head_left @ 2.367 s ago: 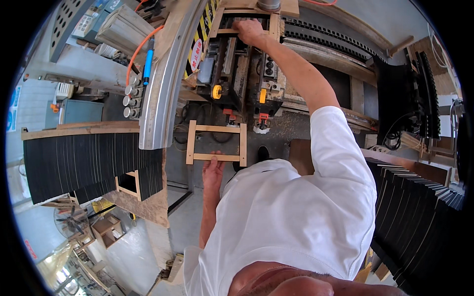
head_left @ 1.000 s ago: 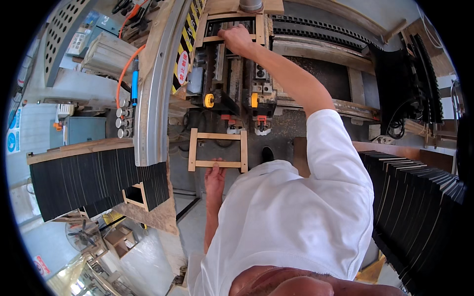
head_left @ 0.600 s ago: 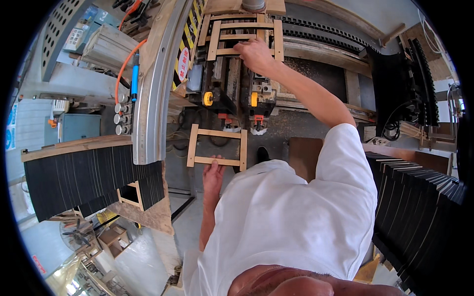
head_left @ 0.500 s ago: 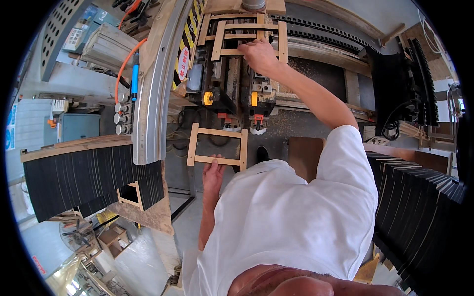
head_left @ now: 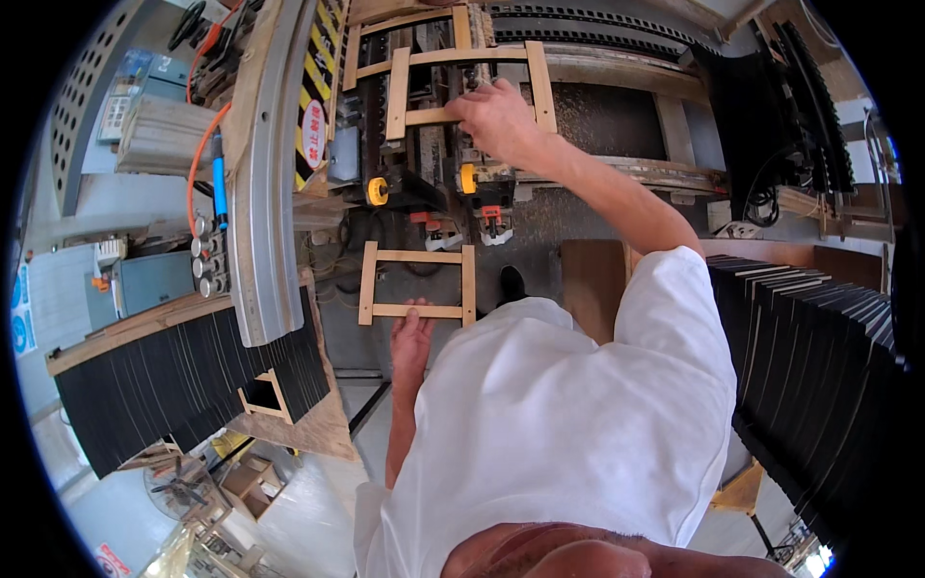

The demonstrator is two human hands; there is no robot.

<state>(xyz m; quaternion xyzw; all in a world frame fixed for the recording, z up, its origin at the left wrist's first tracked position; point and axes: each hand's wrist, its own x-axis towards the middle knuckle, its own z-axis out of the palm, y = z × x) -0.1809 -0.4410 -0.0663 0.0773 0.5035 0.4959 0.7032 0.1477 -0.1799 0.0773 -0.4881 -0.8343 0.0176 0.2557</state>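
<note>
My left hand (head_left: 411,339) is closed on the near rail of a light wooden frame (head_left: 416,256), made of two side bars joined by two rails. That frame hangs in front of my body, above the floor. My right arm reaches forward over the machine. With its fingers closed, my right hand (head_left: 496,120) grips the near rail of a second similar wooden frame (head_left: 397,94), whose far rail has a dark edge. Behind it, a third wooden frame (head_left: 462,29) sits on the machine (head_left: 414,188), partly overlapped by the second one.
Yellow knobs (head_left: 378,191) and red-and-white clamps (head_left: 494,223) face me on the machine. A metal beam (head_left: 267,193) runs along the left. Stacks of black-edged frames stand on the left (head_left: 164,376) and right (head_left: 800,385). A brown board (head_left: 592,289) is beside my foot.
My right hand has drawn the second frame nearer and a little right, away from the third frame. My left hand still holds its frame low. The view has turned slightly.
</note>
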